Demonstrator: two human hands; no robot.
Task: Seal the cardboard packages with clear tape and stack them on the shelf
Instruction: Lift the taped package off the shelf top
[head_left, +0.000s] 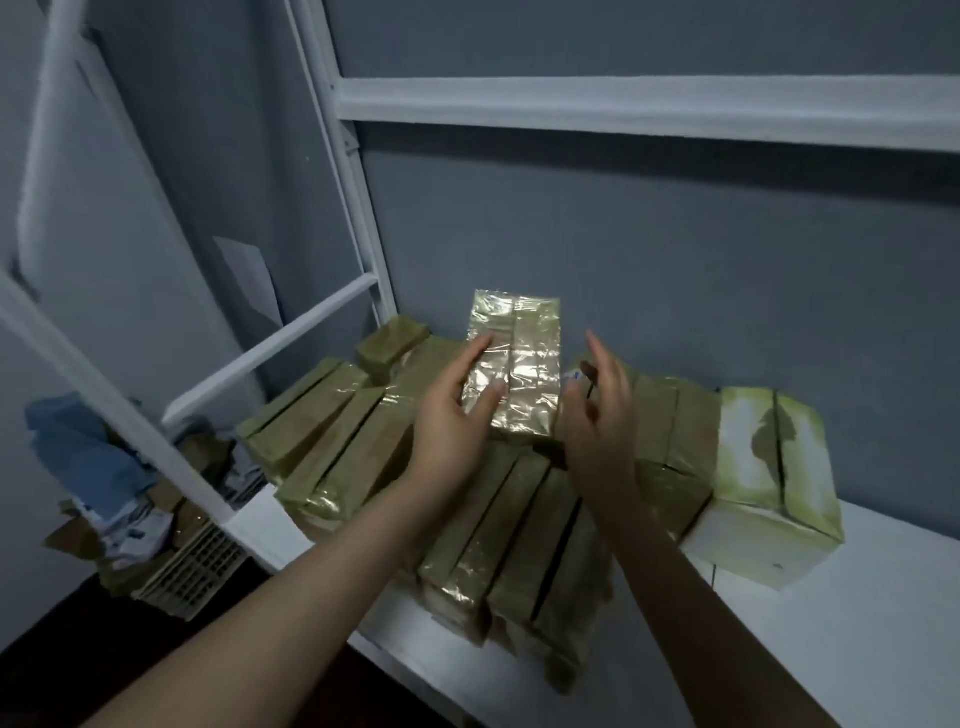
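A taped cardboard package (524, 364), shiny with clear tape, lies on top of a pile of several similar packages (498, 540) on the white shelf (831, 639). My left hand (452, 410) is at the package's left side, fingers straight and touching its top face. My right hand (597, 415) hovers just right of the package with fingers spread and relaxed, a small gap between it and the box. Neither hand grips anything.
A larger white-and-green taped box (763, 488) stands at the right end of the pile. White shelf uprights (358, 208) and an upper shelf (649, 109) frame the space. Below left, a slatted basket (197, 566) and blue cloth (88, 452) lie on the floor.
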